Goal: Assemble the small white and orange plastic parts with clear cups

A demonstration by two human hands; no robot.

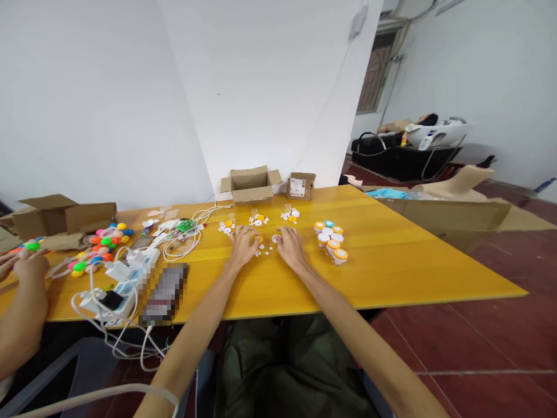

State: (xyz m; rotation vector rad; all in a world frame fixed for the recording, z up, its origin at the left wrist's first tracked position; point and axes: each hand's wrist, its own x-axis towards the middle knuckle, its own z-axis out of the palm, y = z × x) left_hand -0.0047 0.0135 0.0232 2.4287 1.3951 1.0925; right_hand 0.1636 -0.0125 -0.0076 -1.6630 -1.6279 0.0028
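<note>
My left hand (244, 245) is low over the table, thumb and fingertips closed at an orange ring (260, 239). Facing it, my right hand (290, 246) pinches a small white disc (275, 238) between thumb and finger. Small white pieces (267, 252) lie scattered between the hands. Beyond them sit groups of orange rings, white wheel-like parts (258, 223) and clear cups (288, 208). To the right of my right hand, several clear cups with white, orange and teal lids (341, 255) stand close together.
Open cardboard boxes (251, 194) stand by the wall. On the left are a phone (164, 295), a power strip (126, 290), tangled white cables (187, 247) and colourful balls (107, 242). Another person's hands (31, 267) work at the far left.
</note>
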